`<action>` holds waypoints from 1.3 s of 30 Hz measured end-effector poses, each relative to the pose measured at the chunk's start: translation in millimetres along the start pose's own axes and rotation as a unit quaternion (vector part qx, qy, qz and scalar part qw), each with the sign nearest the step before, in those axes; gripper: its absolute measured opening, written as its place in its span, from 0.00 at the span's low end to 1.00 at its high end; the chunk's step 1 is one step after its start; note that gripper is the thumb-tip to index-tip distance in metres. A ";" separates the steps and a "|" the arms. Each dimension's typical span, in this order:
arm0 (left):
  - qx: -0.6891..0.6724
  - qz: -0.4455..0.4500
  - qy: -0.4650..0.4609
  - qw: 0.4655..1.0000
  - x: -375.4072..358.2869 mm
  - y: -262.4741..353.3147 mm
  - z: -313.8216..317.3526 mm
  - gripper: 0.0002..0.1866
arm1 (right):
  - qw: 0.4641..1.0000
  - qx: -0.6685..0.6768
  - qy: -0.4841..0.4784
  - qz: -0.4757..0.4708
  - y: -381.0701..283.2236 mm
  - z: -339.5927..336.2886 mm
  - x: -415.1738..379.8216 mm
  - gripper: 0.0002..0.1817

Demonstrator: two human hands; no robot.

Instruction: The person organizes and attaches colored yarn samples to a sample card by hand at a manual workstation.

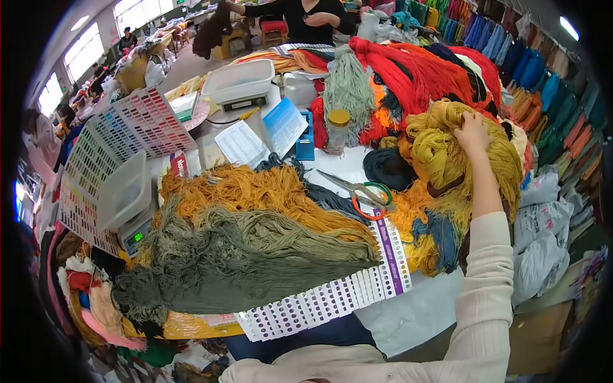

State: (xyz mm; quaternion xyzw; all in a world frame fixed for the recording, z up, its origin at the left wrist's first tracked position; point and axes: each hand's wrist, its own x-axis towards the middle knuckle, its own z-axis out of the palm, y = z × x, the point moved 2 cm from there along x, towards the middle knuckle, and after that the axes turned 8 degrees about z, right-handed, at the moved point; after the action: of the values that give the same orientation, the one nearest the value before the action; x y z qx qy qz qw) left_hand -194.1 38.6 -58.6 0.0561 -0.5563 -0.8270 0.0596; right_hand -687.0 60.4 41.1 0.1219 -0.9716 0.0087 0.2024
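Observation:
At the right of the table, my right hand (474, 134) is closed on a large mustard-yellow yarn bundle (440, 150), its fingertips sunk into the strands. My left hand is out of view. Below that bundle hang orange and yellow strands and a blue-grey hank (437, 233). Scissors (357, 188) with red and green handles lie open to the left of it, beside a dark coil of yarn (386, 167). Grey-green yarn (255, 255) and orange-brown yarn (236, 191) spread over the table's near left, partly covering a purple-and-white shade card (332, 290).
A plastic tub (239, 80) stands on a scale at the back, and another tub (126, 190) sits on a scale at left beside an upright colour chart (121, 131). A lidded jar (338, 131) stands mid-table. Across the table, a person (313, 22) holds dark brown yarn.

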 end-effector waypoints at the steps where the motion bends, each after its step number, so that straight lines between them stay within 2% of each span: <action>1: -0.003 -0.002 0.005 1.000 -1.2 0.1 -0.3 0.17 | 0.999 0.033 0.024 -0.011 3.7 1.1 -1.6 0.24; 3: -0.002 -0.006 0.011 1.000 -1.0 0.0 -0.1 0.17 | 0.992 0.099 0.074 -0.030 16.1 4.1 -2.4 0.21; 4: 0.001 -0.005 0.008 1.000 0.8 0.0 0.8 0.17 | 0.975 0.190 0.096 -0.061 30.1 11.1 4.6 0.19; 6: 0.002 -0.005 -0.004 1.000 4.4 -0.4 4.7 0.17 | 0.915 0.358 0.141 -0.118 66.8 18.5 13.3 0.17; 7: 0.003 -0.001 -0.019 1.000 6.7 0.4 7.5 0.17 | 0.858 0.498 0.104 -0.072 86.0 19.1 10.3 0.16; 9: 0.006 0.006 -0.057 0.998 10.9 1.1 15.2 0.18 | 0.675 0.737 0.034 0.022 124.7 18.2 -6.4 0.15; 12: 0.003 0.029 -0.148 0.989 19.3 6.0 34.9 0.18 | 0.398 0.912 -0.035 0.093 219.2 63.1 -19.2 0.16; 14: -0.011 0.050 -0.228 0.972 21.9 9.9 53.4 0.18 | 0.348 0.928 0.014 0.133 269.6 63.5 -54.4 0.17; 16: -0.038 0.074 -0.314 0.946 22.2 14.4 75.1 0.19 | 0.357 0.915 0.073 0.175 301.5 35.9 -91.0 0.19; 19: -0.105 0.100 -0.441 0.886 13.1 21.2 109.4 0.19 | 0.406 0.885 0.149 0.172 349.0 -3.0 -128.6 0.21; 21: -0.162 0.105 -0.507 0.840 7.0 24.6 130.7 0.20 | 0.453 0.845 0.203 0.198 349.9 -45.1 -155.5 0.21; 24: -0.236 0.101 -0.561 0.787 0.0 26.4 153.0 0.20 | 0.521 0.822 0.202 0.112 357.8 -72.6 -180.8 0.23; 26: -0.265 0.099 -0.573 0.769 -0.8 27.7 162.5 0.21 | 0.538 0.816 0.149 0.150 365.4 -68.9 -194.7 0.23; 30: -0.289 0.096 -0.536 0.787 1.0 26.5 171.8 0.19 | 0.541 0.780 -0.043 0.310 388.3 -22.9 -228.5 0.21; 31: -0.296 0.096 -0.518 0.797 -2.6 24.1 173.0 0.19 | 0.545 0.770 -0.081 0.321 392.7 -3.5 -237.3 0.21; 33: -0.303 0.096 -0.506 0.802 -1.9 22.7 175.3 0.18 | 0.580 0.759 -0.124 0.270 419.4 61.4 -252.0 0.12; 35: -0.305 0.088 -0.523 0.791 5.0 23.9 176.6 0.18 | 0.698 0.645 -0.141 0.277 474.4 141.3 -267.9 0.01; 37: -0.307 0.075 -0.538 0.781 8.1 20.8 176.4 0.18 | 0.677 0.639 -0.111 0.348 458.6 140.8 -297.5 0.07; 39: -0.310 0.072 -0.530 0.786 12.0 19.9 177.4 0.18 | 0.662 0.652 -0.103 0.355 467.4 142.5 -308.6 0.04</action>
State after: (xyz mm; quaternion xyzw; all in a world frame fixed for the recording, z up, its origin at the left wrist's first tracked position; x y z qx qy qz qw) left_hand -233.5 191.2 26.0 -0.4529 -0.2166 -0.8477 -0.1712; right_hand -581.0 576.4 -196.7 -0.1317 -0.7014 0.6988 -0.0488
